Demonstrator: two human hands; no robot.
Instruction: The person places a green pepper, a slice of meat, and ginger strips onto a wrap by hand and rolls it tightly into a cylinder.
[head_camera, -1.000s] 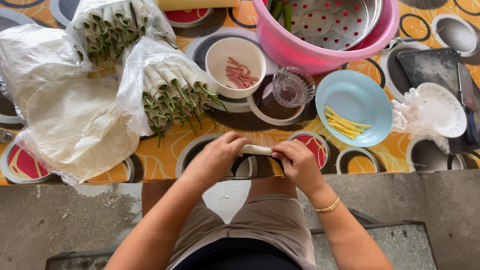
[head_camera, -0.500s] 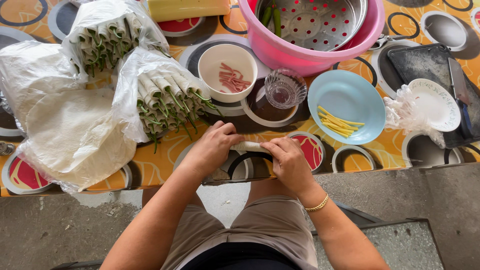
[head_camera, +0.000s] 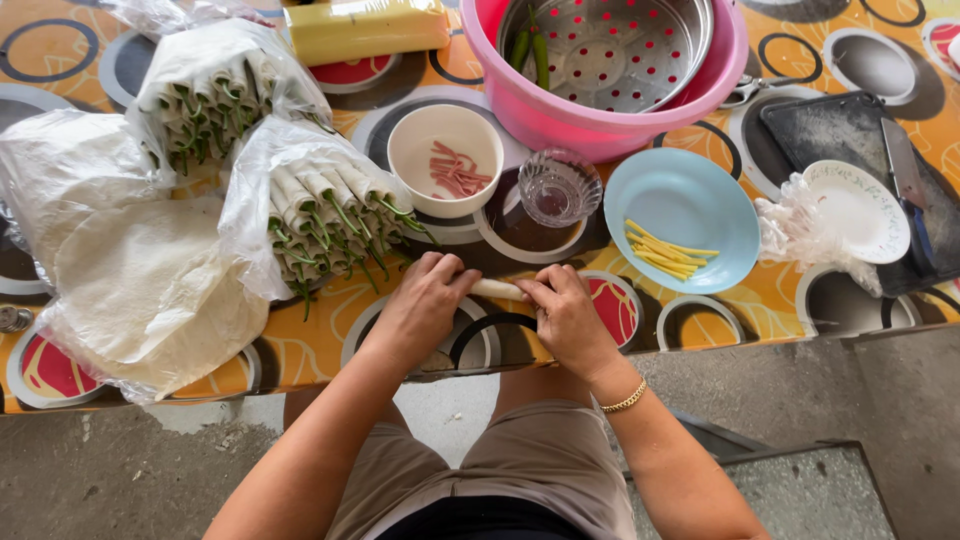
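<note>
Where both hands (head_camera: 495, 305) cover white roll (head_camera: 497, 289), only middle shows.

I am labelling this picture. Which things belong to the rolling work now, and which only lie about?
In use:
left hand and right hand, both on the white roll
bagged finished rolls
bowl of pink meat strips
blue plate of yellow strips
wrapper sheets

Lying about:
pink basin
metal steamer tray
knife
small glass bowl

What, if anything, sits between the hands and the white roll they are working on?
Nothing visible: the left hand and the right hand both grip the white roll directly, one at each end.
</note>
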